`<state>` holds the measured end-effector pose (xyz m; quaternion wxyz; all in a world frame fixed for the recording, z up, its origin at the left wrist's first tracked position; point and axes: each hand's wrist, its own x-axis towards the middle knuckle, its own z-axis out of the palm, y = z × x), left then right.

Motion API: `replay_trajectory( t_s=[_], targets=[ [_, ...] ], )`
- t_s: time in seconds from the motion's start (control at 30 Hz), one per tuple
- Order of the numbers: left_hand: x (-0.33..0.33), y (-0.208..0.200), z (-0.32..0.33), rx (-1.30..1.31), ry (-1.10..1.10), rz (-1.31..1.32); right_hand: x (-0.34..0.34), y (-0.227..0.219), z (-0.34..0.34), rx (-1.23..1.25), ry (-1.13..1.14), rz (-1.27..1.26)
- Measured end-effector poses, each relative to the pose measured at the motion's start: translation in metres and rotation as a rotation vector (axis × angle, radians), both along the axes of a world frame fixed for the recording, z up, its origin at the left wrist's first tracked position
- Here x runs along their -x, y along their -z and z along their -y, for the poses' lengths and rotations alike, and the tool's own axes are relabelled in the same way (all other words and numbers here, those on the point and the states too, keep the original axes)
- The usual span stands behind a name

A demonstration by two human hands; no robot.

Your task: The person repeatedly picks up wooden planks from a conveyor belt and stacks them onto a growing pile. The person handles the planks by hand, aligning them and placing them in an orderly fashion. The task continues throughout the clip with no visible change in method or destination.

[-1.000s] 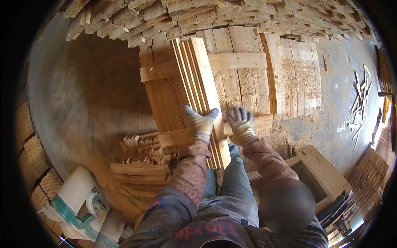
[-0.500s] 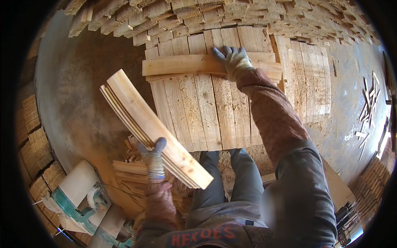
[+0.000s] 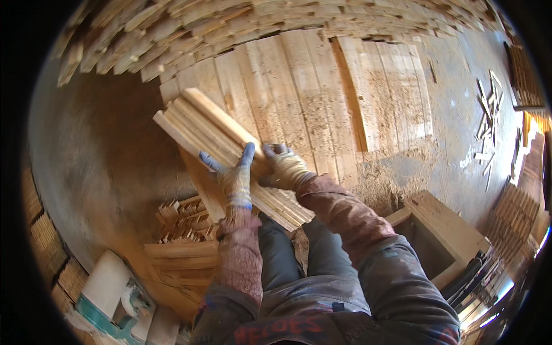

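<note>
A thick bundle of wooden slats [image 3: 198, 123] slants across the near left part of a sawdust-strewn surface of wide boards [image 3: 310, 103]. Gripping its near left side is my left hand [image 3: 234, 177], in a light knitted glove with grey-blue fingertips. My right hand [image 3: 286, 168], gloved the same way, holds the bundle's opposite side near the middle. The slats lie pressed together, their long edges facing up. Parts of my right hand's fingers are hidden against the wood.
Rough planks [image 3: 241, 26] are piled along the far side. Offcuts [image 3: 184, 221] lie low on the left, near a green and white machine [image 3: 109, 299]. At right are a wooden box [image 3: 440, 230] and thin strips [image 3: 489, 115] scattered on the floor.
My right hand has come nearer and left with the slats that lay across the boards. They now join those in my left hand as one bundle, turned edge-up.
</note>
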<state>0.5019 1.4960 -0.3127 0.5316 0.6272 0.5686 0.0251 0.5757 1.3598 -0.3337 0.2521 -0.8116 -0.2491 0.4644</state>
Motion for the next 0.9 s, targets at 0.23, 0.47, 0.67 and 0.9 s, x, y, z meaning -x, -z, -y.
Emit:
replay_trajectory(
  t_s=[0.23,0.47,0.67,0.9],
  targets=[
    [-0.035,0.013,0.033,-0.26,0.112,-0.608,-0.121,0.062,0.159,-0.06,0.789,0.423],
    [-0.031,0.035,0.039,-0.489,0.113,-0.601,-0.193,0.198,0.237,0.745,0.633,0.309],
    [-0.023,0.041,0.039,-0.491,0.118,-0.658,-0.14,0.198,0.285,-0.132,0.854,0.305],
    [-0.041,0.034,0.055,-0.44,0.163,-0.621,-0.101,0.17,0.262,-0.378,1.35,0.003]
  ],
)
